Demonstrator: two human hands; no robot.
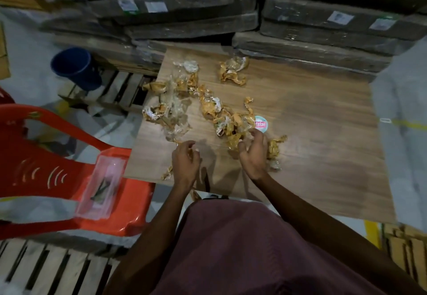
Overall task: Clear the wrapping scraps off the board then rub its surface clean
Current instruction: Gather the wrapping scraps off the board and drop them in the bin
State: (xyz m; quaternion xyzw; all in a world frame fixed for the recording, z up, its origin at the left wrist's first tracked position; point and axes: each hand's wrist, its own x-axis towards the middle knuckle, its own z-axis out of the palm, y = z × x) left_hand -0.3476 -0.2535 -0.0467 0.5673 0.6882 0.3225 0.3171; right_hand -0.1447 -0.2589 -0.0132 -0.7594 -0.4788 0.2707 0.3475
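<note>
A wood-grain board (312,114) lies flat in front of me, strewn with crumpled brown tape and clear plastic wrapping scraps (215,107). A separate wad of scraps (232,71) sits near the far edge. A round sticker (261,123) shows on the board beside the pile. My right hand (253,153) curls over the near end of the scrap pile, its fingers among the scraps. My left hand (184,159) has its fingers curled on a small scrap near the board's front left edge. A loose bit of tape (166,174) lies just below it.
An orange plastic chair (46,160) stands at the left with a clear plastic box (101,183) on its seat. A blue bucket (74,65) sits on the floor beyond. Wrapped stacked packs (175,15) rise behind the board. Wooden pallet slats (46,269) lie at lower left.
</note>
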